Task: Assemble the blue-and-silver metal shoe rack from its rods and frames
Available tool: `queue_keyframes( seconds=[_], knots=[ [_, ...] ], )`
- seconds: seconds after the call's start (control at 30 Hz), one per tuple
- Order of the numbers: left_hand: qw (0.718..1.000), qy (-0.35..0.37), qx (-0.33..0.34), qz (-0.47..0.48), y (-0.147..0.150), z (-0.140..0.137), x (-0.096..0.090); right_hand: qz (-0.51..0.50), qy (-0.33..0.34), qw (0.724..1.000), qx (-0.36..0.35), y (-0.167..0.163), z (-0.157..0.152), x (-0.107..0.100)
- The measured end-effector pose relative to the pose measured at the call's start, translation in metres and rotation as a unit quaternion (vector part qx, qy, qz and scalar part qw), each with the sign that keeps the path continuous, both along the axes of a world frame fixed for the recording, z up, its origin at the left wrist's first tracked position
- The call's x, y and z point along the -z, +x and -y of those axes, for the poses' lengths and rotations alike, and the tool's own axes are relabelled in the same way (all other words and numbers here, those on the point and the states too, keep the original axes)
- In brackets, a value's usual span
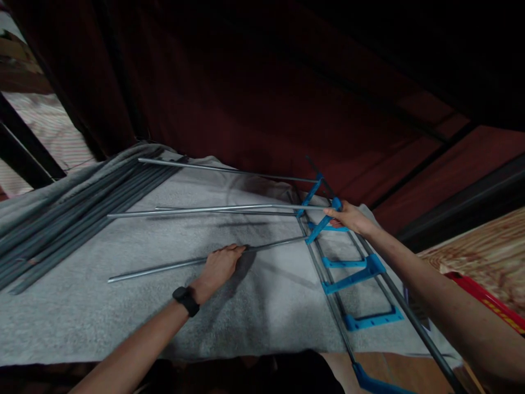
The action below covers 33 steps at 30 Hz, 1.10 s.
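Observation:
My left hand, with a black watch on its wrist, is closed palm-down over the nearest loose-ended metal tube. That tube's right end meets a blue plastic bracket. Around the upper end of the same bracket my right hand is closed, its thumb beside the end of another metal tube. Both tubes stick out leftward from a frame of long tubes and blue crosspieces, which runs toward my body. Farther back, a second blue bracket carries a tube too. My right palm and some fingers are hidden.
A pile of grey metal tubes lies at the left of the cloth-covered table. Dark red curtain hangs behind. At the right are a wood-grain surface and a red object with yellow lettering. The frame overhangs the front edge.

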<state>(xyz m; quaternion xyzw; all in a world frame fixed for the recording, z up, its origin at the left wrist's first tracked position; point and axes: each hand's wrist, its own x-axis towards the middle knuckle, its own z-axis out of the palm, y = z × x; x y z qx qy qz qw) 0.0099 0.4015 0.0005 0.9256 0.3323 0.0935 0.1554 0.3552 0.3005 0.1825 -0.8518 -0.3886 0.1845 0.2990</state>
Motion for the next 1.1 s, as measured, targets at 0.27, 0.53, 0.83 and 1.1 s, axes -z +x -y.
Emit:
queue_keyframes(
  seconds=[0.27,0.53,0.83,1.1],
  knots=[
    [1.000,0.028,0.003,-0.004,0.001,0.002,0.004,0.002,0.000,1.000,0.001,-0.002,0.001,-0.003],
    [1.000,0.030,-0.006,-0.006,0.004,0.004,0.002,-0.011,0.005,1.000,-0.010,-0.001,0.000,0.000],
    [0.995,0.055,0.079,0.005,0.053,0.016,-0.002,-0.067,0.025,0.997,-0.026,0.008,-0.001,0.007],
    [0.990,0.093,0.102,-0.020,0.097,0.007,-0.010,0.058,-0.034,0.998,0.011,0.018,-0.006,0.011]
  ],
)
